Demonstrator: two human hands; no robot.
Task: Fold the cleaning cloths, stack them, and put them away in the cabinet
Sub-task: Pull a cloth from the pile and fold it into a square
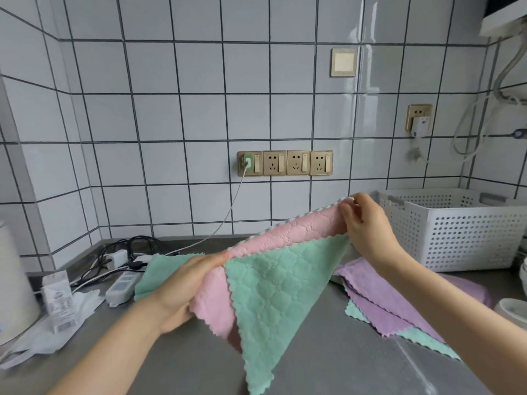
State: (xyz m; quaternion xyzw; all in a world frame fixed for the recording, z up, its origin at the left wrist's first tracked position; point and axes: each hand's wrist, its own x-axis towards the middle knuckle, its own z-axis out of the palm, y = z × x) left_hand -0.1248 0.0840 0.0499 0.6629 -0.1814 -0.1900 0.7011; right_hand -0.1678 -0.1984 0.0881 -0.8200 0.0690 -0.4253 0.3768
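Left hand [182,283] grips the held cloth [271,283] at its lower-left edge, fingers curled around bunched pink fabric, thumb on top. Right hand [368,223] pinches the cloth's upper-right corner between thumb and fingertips, raised higher than the left. Both grips closed on the same cloth.

The cloth is stretched taut between the two grips, above the counter [328,352], sloping up to the right. It shows a pink face along the top fold and a green quilted face hanging down in a triangle, its lowest point near the bottom of the frame. Edges are scalloped.

Behind the left hand a green cloth [154,272] lies flat on the counter. Below the right forearm a pile of cloths [379,303] lies on the counter: purple ones on top, green corners sticking out beneath.

Right of the right hand, a white perforated basket [462,232] stands on the counter against the wall. At the far right edge, white dishes [513,309], partly cut off.

To the left: a white power strip [122,286] with black cables, a small carton [58,300] with print too small to read, crumpled clear plastic [57,326], and a white appliance [14,280] at the edge.

The tiled wall carries a row of gold sockets [285,163]; a white charger with cable is plugged into the leftmost one.
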